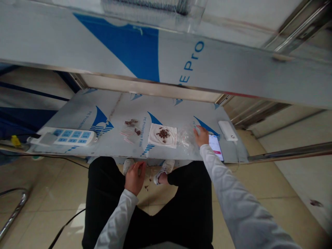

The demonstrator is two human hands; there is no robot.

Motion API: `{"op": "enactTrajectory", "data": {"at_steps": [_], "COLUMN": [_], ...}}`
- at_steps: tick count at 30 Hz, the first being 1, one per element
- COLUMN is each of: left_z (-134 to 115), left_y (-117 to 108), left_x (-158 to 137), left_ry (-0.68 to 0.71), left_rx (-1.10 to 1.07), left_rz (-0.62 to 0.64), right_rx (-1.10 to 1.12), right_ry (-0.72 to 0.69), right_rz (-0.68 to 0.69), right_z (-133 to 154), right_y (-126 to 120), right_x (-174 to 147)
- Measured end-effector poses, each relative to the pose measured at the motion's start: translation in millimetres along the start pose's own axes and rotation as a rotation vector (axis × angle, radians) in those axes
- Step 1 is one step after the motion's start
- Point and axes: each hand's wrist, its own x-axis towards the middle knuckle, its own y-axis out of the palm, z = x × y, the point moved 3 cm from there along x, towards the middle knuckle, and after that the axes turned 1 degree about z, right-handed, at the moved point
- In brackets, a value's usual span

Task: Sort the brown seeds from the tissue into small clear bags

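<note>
My right hand (201, 136) is at the right edge of a pile of clear plastic bags (186, 139), its bent fingers closed on the edge of a bag. Above my lap, near the shelf's front edge, is my left hand (135, 178) with curled fingers; whatever may be in them is hidden. Left of the bags lies a white cloth or paper (153, 138), bearing a heap of small dark brown pieces (164, 134). Further left are a clear bag with brown pieces (131, 122), a small brown clump (137, 131) and some thin pinkish-white strips (127, 136).
A lit phone (215, 147) lies beside my right forearm, with a white power bank (227, 130) and its cable further right. A white power strip (75, 136) is on the left. An upper shelf (116, 74) overhangs the film-covered lower one (121, 107).
</note>
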Motion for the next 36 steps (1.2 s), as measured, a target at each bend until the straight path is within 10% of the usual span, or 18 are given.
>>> {"op": "enactTrajectory", "data": {"at_steps": [5,11,23,36], "left_z": [8.9,16.2,35.4,7.6], "left_y": [-13.1,-33.0,-46.6,-73.5], "left_x": [2.2,20.3,163.9,141.2], "left_ry": [0.024,0.080,-0.036,-0.133], "left_rx": [0.087,0.172,0.338,0.025], "left_rz": [-0.093,-0.148,-0.101,-0.270], "right_rx": [-0.127,-0.235,-0.062,0.359], "right_ry": [-0.220,-0.073,0.071,-0.084], "right_rz": [0.001,0.077,-0.242,-0.216], "right_z": [25.0,1.5,51.0,137.7], "right_y": [39.3,71.0,18.9,35.2], "right_x": [-54.8,-34.4,-82.5,-117.9]}}
